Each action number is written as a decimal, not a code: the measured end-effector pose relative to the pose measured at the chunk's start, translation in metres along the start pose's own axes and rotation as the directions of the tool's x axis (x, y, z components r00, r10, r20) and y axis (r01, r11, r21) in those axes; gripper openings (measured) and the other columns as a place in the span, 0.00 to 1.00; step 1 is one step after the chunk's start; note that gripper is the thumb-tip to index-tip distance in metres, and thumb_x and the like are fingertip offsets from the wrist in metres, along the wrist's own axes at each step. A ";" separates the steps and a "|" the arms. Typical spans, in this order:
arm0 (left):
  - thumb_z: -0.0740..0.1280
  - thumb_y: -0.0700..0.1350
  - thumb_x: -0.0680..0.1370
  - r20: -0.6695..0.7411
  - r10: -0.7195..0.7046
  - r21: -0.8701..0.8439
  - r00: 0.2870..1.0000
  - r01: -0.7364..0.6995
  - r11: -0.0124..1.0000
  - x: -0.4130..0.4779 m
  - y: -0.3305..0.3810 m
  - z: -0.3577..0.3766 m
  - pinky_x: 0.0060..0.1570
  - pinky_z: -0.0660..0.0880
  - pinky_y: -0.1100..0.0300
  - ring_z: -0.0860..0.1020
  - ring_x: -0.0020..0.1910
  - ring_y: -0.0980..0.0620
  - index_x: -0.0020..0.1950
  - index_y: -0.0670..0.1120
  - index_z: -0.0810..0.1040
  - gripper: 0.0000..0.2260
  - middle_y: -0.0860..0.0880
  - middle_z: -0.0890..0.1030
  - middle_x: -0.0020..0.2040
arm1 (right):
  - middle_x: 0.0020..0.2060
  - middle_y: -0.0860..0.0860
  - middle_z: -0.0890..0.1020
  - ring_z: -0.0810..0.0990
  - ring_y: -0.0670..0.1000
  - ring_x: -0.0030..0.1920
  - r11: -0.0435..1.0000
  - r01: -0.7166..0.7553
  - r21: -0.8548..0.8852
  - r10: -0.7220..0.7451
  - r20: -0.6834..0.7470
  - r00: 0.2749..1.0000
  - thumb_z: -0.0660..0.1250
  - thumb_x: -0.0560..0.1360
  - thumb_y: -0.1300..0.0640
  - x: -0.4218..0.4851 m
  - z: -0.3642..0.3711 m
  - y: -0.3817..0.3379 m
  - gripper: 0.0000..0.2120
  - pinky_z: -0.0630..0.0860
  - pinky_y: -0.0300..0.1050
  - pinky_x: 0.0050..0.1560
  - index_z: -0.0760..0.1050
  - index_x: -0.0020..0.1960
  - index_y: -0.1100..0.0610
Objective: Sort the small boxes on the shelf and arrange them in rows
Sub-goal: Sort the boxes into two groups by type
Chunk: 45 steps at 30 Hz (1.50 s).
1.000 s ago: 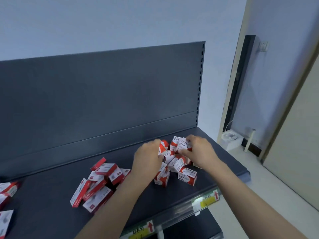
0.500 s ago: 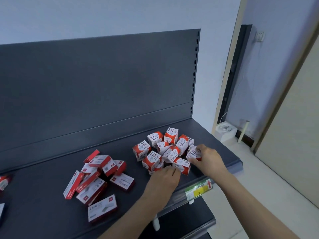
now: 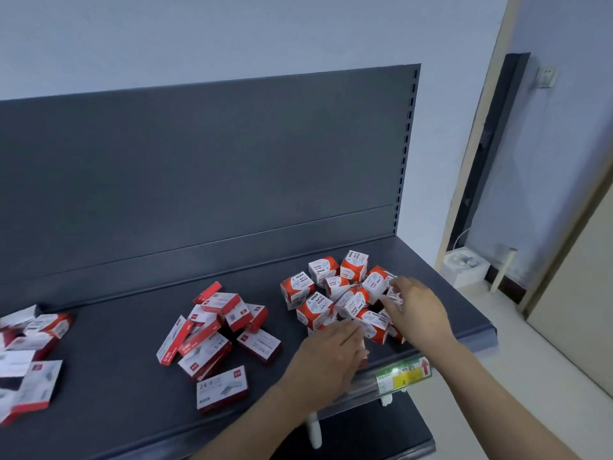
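Haphazardly tilted — paper-clip boxes unaligned

Single view here, wide-angle, from the person's head, facing forward and down onto the shelf. It's close in, at arm's length: left hand and right hand reach in from the bottom edge, and the frame tilts.

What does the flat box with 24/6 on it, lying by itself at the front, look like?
The 24/6 box is flat, cardboard-looking: white top with grey print and a small red square in one corner, red sides. It looks closed and lies flat, slightly turned, on the dark shelf near its front edge, before the heap of similar boxes. Only the shelf touches it; the left hand is to its right.
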State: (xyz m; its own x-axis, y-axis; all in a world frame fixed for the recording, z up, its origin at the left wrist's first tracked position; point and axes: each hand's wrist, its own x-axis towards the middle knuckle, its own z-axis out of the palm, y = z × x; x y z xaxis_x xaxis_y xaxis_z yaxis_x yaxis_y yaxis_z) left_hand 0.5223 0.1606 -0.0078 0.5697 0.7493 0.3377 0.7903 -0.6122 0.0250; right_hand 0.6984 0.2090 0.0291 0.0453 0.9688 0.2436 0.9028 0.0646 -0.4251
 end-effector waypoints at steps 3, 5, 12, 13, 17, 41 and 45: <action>0.42 0.52 0.82 -0.102 -0.161 0.027 0.982 0.164 0.986 0.015 -0.007 -0.037 0.64 0.69 0.63 0.77 0.62 0.54 0.63 0.46 0.77 0.26 0.49 0.79 0.62 | 0.54 0.57 0.80 0.78 0.57 0.53 0.990 0.141 0.031 -0.138 -0.084 0.987 0.64 0.77 0.53 0.011 -0.008 -0.021 0.16 0.74 0.47 0.44 0.74 0.61 0.60; 0.46 0.52 0.82 -0.095 -0.287 0.006 0.953 0.288 0.958 0.024 -0.023 -0.058 0.73 0.52 0.57 0.62 0.74 0.48 0.74 0.41 0.62 0.25 0.43 0.64 0.74 | 0.57 0.59 0.79 0.77 0.59 0.58 0.978 0.207 0.034 -0.204 -0.080 0.976 0.64 0.76 0.52 0.020 -0.010 -0.042 0.20 0.76 0.50 0.49 0.71 0.65 0.60; 0.50 0.55 0.82 -0.063 -0.623 0.154 0.780 0.624 0.766 0.005 -0.084 -0.106 0.75 0.43 0.54 0.49 0.77 0.47 0.77 0.38 0.48 0.29 0.41 0.51 0.78 | 0.70 0.57 0.69 0.66 0.58 0.70 0.927 0.360 0.108 -0.365 0.028 0.931 0.61 0.77 0.48 0.036 0.002 -0.126 0.30 0.68 0.51 0.65 0.59 0.74 0.60; 0.50 0.55 0.82 -0.060 -0.649 0.157 0.758 0.649 0.744 -0.003 -0.092 -0.110 0.75 0.42 0.55 0.48 0.77 0.47 0.77 0.38 0.47 0.30 0.42 0.50 0.78 | 0.70 0.57 0.68 0.65 0.57 0.71 0.918 0.375 0.126 -0.383 0.041 0.923 0.61 0.77 0.48 0.035 0.005 -0.138 0.30 0.68 0.51 0.65 0.58 0.74 0.60; 0.51 0.55 0.82 -0.063 -0.723 0.112 0.688 0.725 0.680 -0.042 -0.116 -0.126 0.75 0.43 0.56 0.47 0.77 0.48 0.77 0.38 0.45 0.30 0.42 0.49 0.78 | 0.71 0.56 0.66 0.64 0.56 0.71 0.876 0.451 0.170 -0.470 0.094 0.878 0.62 0.77 0.48 0.024 0.020 -0.185 0.32 0.68 0.50 0.65 0.55 0.75 0.59; 0.73 0.50 0.70 0.332 -0.653 -0.152 0.681 0.722 0.675 -0.332 -0.311 -0.156 0.45 0.70 0.72 0.79 0.53 0.54 0.56 0.48 0.80 0.16 0.52 0.82 0.54 | 0.60 0.60 0.75 0.75 0.59 0.60 0.935 0.351 0.047 -0.307 0.601 0.738 0.60 0.75 0.39 -0.086 0.215 -0.458 0.29 0.72 0.47 0.53 0.67 0.61 0.63; 0.77 0.54 0.64 0.393 -0.580 -0.148 0.713 0.672 0.725 -0.332 -0.322 -0.153 0.53 0.73 0.63 0.77 0.55 0.54 0.58 0.51 0.79 0.24 0.53 0.81 0.56 | 0.60 0.61 0.74 0.74 0.60 0.61 0.940 0.337 0.060 -0.304 0.599 0.741 0.64 0.74 0.42 -0.086 0.216 -0.466 0.29 0.72 0.47 0.54 0.65 0.62 0.64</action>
State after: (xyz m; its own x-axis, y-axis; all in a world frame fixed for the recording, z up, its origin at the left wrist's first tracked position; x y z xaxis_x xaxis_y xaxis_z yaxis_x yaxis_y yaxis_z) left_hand 0.0446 0.0701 0.0157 0.0362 0.9890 -0.1435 0.9227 0.0221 0.3848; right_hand 0.1818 0.1470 0.0181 -0.4973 0.8412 -0.2124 0.8377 0.4018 -0.3700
